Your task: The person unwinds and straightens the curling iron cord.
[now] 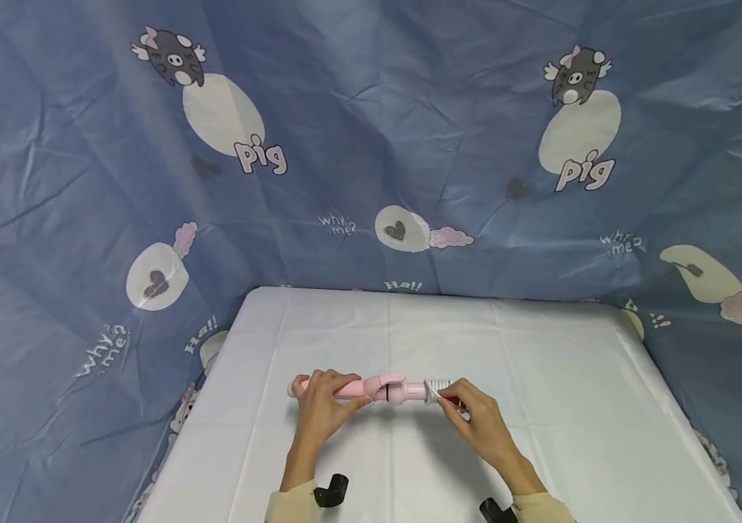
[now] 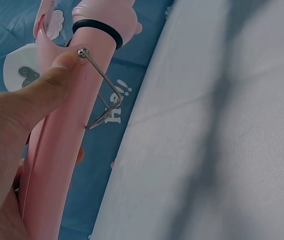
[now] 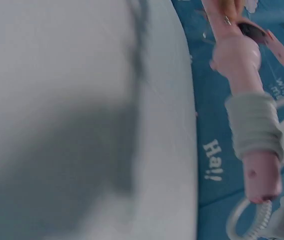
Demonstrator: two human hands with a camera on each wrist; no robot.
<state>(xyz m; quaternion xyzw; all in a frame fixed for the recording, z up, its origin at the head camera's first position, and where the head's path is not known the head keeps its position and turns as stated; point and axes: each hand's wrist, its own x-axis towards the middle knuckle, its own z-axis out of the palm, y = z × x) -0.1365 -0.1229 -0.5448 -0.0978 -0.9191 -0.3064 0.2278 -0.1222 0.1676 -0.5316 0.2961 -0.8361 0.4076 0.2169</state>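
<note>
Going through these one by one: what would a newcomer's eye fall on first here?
Probably the slim pink plastic curling wand held over the white table, gripped by the left hand. Next, the ribbed white cord coiled around its handle, pinched by the right hand. Behind hangs blue fabric printed with cartoon pigs.

The curling iron (image 1: pixel 396 394) was positioned crosswise above the table (image 1: pixel 384 327), barrel (image 1: pixel 348 391) to the left, handle (image 1: pixel 415 392) to the right. The left hand (image 1: pixel 324 404) was around the barrel. The cord (image 1: pixel 433 388) encircled the handle; the right hand (image 1: pixel 478 421) was at the cord's right side. Cloth (image 1: pixel 345 145) hung behind the table.
</note>
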